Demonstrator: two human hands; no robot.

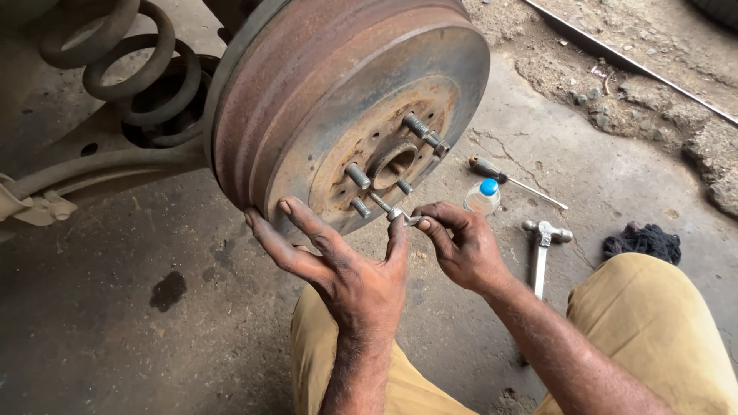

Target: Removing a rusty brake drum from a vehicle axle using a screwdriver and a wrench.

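The left hand (338,265) lay spread open, palm and fingers pressed against the rusty brake drum (346,100) at its six o'clock edge, gripping nothing. The right hand (461,242) pinched a small metal tool (388,209) between thumb and fingers, its tip touching the drum face just below the centre hub. At three o'clock from that hand, a hammer (541,250), a blue-capped bottle (483,197) and a screwdriver (507,178) lay on the floor (115,323)

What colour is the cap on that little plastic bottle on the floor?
Blue; the cap tops a clear bottle, seen in the head view.
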